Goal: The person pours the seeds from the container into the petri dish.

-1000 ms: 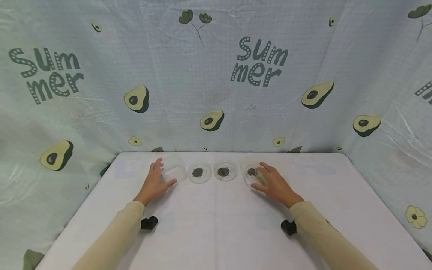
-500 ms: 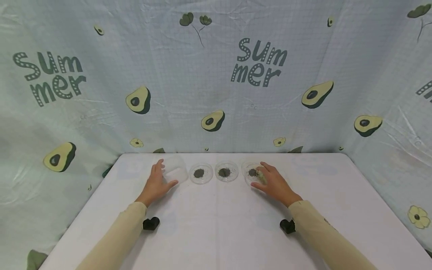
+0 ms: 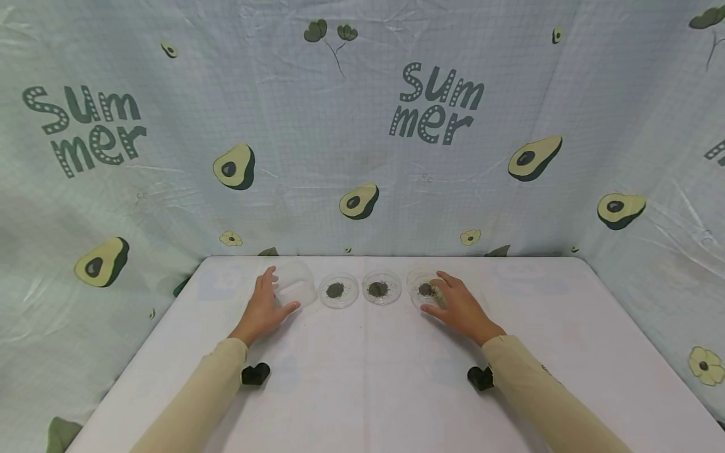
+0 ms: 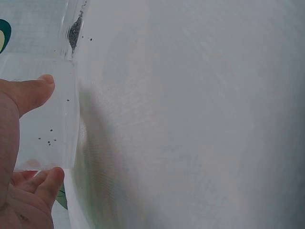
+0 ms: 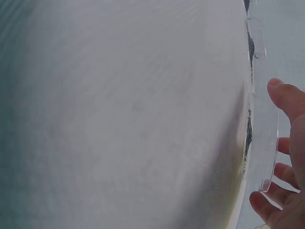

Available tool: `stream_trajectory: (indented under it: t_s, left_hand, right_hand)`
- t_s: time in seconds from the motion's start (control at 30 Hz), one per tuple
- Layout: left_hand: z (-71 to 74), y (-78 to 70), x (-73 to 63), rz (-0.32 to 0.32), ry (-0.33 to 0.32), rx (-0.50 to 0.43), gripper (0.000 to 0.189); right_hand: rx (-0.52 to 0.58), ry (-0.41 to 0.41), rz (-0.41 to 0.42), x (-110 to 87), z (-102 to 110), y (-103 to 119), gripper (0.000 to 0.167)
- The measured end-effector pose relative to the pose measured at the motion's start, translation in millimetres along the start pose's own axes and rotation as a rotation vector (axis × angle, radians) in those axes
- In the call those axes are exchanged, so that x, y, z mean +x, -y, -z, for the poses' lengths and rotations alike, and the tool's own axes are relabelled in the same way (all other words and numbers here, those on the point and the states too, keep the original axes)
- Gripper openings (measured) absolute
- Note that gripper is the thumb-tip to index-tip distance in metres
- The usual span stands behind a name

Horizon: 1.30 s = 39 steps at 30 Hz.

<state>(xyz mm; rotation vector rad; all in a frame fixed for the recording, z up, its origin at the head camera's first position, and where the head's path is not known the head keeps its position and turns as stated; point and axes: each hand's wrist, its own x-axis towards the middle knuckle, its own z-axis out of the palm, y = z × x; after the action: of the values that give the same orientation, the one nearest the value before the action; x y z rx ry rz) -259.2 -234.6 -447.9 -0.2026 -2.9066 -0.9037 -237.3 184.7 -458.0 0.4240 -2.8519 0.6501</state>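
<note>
In the head view, my left hand (image 3: 265,309) is at the left end of a row of clear vessels, beside a frosted clear plastic container (image 3: 301,294). Its thumb overlaps the container (image 4: 55,112) in the left wrist view, with fingertips right at the lower edge; a few dark specks show on the plastic. My right hand (image 3: 460,309) lies round the right side of a clear round dish (image 3: 418,301) holding a dark granular heap, thumb in front and fingers spread behind. In the right wrist view, fingertips are close at the dish's wall (image 5: 270,162).
Two more round dishes with dark grains, a left one (image 3: 338,304) and a right one (image 3: 382,301), stand between the hands. A white cloth covers the table (image 3: 362,390). Black pieces (image 3: 256,374) show at both wrists. A printed curtain (image 3: 294,138) hangs behind.
The whole head view has shifted slightly to the right. Both hands and the dishes keep their places relative to each other.
</note>
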Motion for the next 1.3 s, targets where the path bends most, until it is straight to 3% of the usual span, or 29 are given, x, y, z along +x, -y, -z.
stream_trajectory:
  t_s: [1.3]
  left_hand:
    - [0.1,0.2,0.0,0.018,0.005,-0.018,0.100]
  right_hand:
    - [0.006,0.086,-0.070,24.6,2,5,0.067]
